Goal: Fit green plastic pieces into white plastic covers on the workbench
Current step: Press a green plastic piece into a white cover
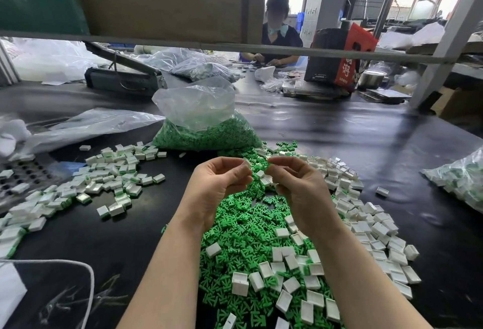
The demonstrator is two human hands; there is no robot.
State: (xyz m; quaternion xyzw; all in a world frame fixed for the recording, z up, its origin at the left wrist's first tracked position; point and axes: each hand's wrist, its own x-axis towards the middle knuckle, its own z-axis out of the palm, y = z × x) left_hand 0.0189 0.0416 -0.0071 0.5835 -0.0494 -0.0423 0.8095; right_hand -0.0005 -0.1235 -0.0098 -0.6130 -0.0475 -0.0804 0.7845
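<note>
On the far left of the black workbench (pixel 366 145) lies 1 spread of assembled covers (pixel 104 179), too many to count. At centre stands 1 open clear bag of green pieces (pixel 206 130). Below it, 2 bare hands are raised over 1 loose heap of green pieces (pixel 243 229). The left hand (pixel 218 182) pinches 1 white cover (pixel 247 163) at its fingertips; orientation and long axis cannot be told. The right hand (pixel 300 184) pinches 1 green piece (pixel 269 165), likewise unclear. Right of the hands lies 1 heap of empty white covers (pixel 371 226), uncountable.
</note>
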